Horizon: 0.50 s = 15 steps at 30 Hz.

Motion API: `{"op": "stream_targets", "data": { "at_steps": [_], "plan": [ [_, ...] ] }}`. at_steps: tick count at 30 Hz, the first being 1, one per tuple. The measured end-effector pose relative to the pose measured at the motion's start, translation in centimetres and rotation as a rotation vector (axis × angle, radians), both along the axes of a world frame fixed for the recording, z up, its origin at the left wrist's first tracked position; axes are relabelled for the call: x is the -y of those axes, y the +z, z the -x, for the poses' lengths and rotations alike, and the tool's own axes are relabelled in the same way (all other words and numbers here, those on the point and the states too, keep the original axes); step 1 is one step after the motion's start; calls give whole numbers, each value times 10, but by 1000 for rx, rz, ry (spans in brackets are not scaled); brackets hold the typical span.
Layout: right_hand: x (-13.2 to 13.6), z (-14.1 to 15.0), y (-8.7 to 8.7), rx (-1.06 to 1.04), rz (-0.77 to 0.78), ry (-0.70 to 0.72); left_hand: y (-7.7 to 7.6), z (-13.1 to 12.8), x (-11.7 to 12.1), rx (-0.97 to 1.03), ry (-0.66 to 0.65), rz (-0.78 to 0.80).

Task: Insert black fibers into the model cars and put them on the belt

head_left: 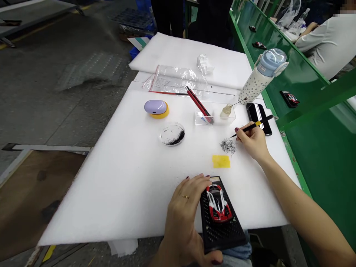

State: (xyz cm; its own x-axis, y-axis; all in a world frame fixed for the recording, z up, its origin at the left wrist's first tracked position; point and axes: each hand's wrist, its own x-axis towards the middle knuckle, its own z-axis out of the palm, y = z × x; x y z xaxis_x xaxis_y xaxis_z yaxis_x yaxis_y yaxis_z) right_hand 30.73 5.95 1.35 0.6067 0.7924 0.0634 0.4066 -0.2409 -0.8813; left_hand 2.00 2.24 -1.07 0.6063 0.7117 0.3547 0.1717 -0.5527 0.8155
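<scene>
Gold ring [185, 197] — dark-polished nails [236, 129]

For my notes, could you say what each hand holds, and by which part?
Left hand: black rectangular base, left side. Right hand: slim black pointed tool, near its tip.

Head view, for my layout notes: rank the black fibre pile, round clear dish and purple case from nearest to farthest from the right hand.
From the right hand:
1. Black fibre pile, just left.
2. Round clear dish, farther left.
3. Purple case, left, beyond the dish.
</scene>
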Motion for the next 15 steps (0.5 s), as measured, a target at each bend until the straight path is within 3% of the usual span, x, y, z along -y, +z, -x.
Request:
{"op": "stream_targets", "data": {
  "at_steps": [15],
  "plan": [
    [-3, 4, -1, 27, 11, -49, 0, 0, 0, -50, -3, -11]
  ]
}}
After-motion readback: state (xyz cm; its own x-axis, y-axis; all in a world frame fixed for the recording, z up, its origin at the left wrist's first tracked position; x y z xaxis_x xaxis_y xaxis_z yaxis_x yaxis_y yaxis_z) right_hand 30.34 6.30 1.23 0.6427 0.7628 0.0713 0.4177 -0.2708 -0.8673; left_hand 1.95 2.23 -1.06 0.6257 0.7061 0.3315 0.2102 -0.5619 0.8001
